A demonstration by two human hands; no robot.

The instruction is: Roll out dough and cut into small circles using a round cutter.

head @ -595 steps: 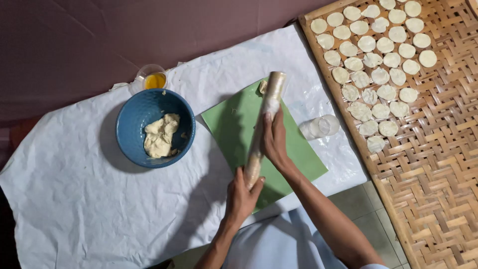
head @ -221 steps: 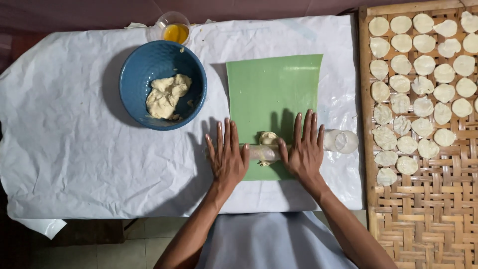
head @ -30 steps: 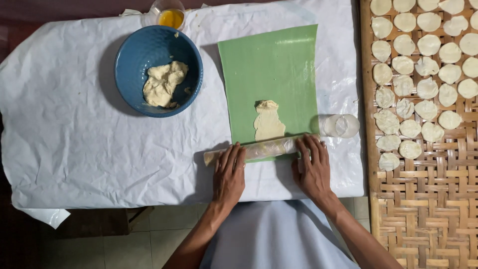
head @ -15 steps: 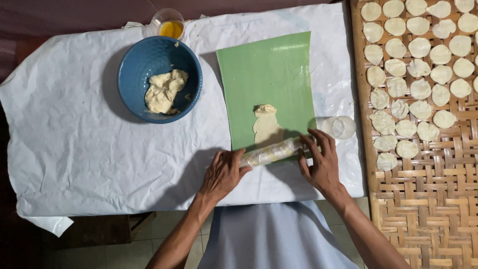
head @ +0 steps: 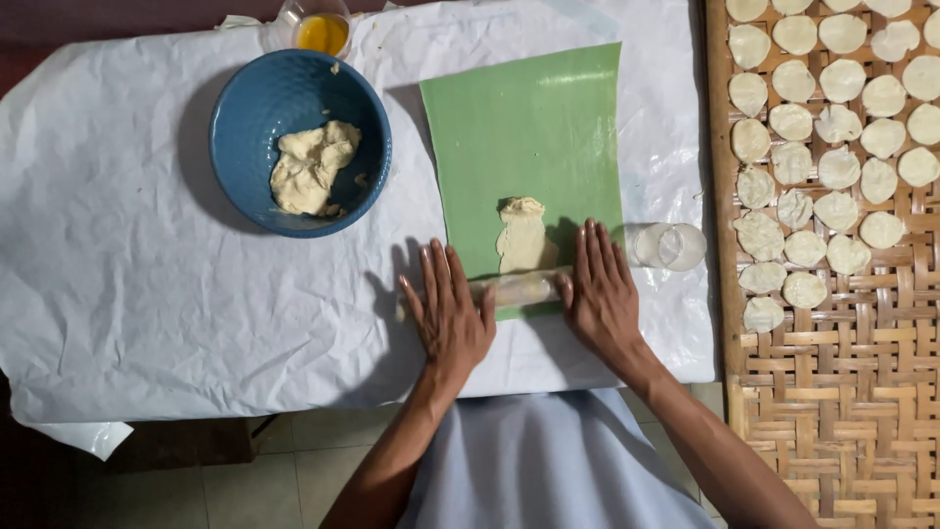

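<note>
Head view, looking down; we place everything relative to the green sheet [head: 529, 147]. At its near edge, our left hand [head: 450, 313] and right hand [head: 599, 292] lie palm down with fingers spread flat, each pressing 1 end of the pale rolling pin [head: 516, 289], which lies crosswise over that edge. The left hand rests just off the sheet's near-left corner on the white paper [head: 147, 313]; the right hand covers the near-right corner. Between hands and table edge runs a narrow strip of bare paper; left of the sheet the paper is open down to its crumpled near-left corner. The dough strip [head: 521, 237] lies on the near half of the sheet, its near end touching the pin: pale cream, flattened, longer than wide, with an uneven, lumpy far end. Beyond it the far half of the sheet is bare green up to its far edge. Just right of the sheet, a clear round cutter [head: 669, 246] lies on its side. Left of the sheet stands the blue bowl [head: 245, 108] holding a lump of dough [head: 311, 167]; beyond it, a small glass of yellow oil [head: 321, 31]. Right of the sheet, the woven tray [head: 832, 392] carries rows of dough rounds [head: 844, 167] on its far part; its near part is bare weave.
</note>
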